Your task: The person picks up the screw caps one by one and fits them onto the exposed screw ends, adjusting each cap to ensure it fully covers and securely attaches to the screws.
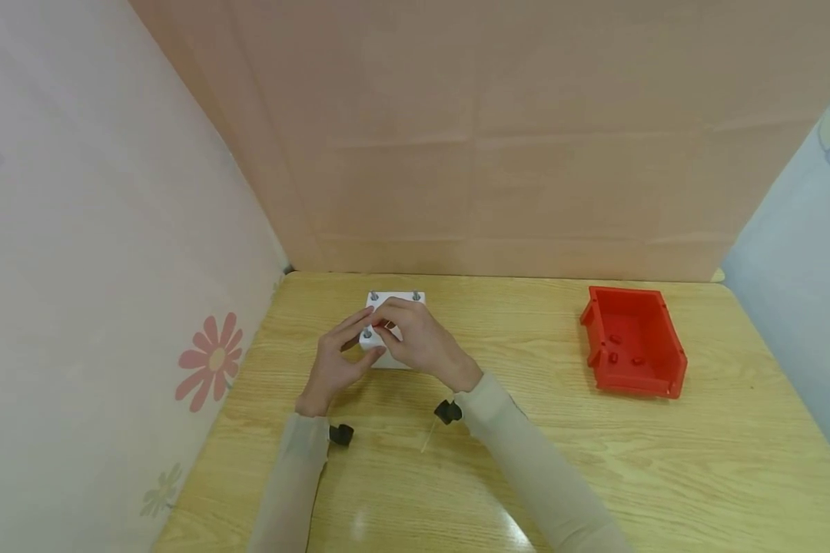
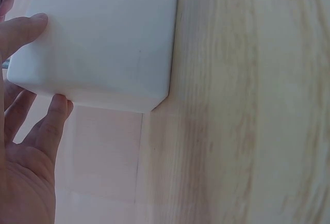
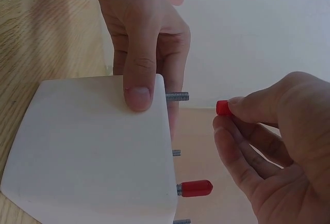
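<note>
A white block (image 1: 396,296) with threaded metal studs (image 3: 178,96) standing from its top rests on the wooden table. My left hand (image 1: 335,361) grips the block's left end, its thumb (image 3: 139,92) on the near face and fingers on the far side. Above the studs, my right hand (image 1: 422,338) pinches a small red cap (image 3: 223,108) between thumb and fingertips. In the right wrist view that cap is apart from the nearest stud. One stud carries another red cap (image 3: 197,188); the other visible studs are bare.
A red open bin (image 1: 636,326) stands on the right of the wooden table (image 1: 512,338), with several small red caps (image 1: 613,358) inside. A brown covering (image 1: 401,192) rises behind the table. Flower-patterned walls (image 1: 111,269) flank it.
</note>
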A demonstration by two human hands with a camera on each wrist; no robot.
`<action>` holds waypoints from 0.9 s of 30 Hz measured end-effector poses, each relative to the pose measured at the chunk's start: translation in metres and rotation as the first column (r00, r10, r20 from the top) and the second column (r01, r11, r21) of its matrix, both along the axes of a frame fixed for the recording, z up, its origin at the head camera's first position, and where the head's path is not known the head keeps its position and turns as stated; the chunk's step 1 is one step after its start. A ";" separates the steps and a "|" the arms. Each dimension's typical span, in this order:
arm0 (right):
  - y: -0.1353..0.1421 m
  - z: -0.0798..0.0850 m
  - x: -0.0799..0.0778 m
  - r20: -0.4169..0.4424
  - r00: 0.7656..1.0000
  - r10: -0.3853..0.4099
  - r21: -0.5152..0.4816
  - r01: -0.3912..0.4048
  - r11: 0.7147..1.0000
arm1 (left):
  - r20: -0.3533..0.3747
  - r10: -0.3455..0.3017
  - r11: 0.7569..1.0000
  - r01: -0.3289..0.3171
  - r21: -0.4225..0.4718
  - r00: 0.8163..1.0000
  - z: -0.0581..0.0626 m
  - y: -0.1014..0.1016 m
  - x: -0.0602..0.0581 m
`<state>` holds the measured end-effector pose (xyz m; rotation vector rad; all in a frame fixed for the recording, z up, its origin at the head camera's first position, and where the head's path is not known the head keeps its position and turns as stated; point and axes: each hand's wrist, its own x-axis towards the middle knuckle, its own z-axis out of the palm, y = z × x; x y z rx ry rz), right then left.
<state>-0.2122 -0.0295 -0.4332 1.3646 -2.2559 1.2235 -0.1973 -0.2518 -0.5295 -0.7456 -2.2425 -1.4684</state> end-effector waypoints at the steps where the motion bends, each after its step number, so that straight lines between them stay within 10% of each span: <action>1: 0.000 0.000 0.000 0.002 1.000 0.001 -0.002 -0.001 1.000 | 0.008 -0.003 1.000 0.003 0.001 1.000 0.000 0.000 0.000; 27: -0.006 0.001 -0.004 0.001 1.000 0.012 -0.006 -0.012 1.000 | 0.000 0.077 0.996 -0.077 -0.034 0.997 0.016 0.013 0.011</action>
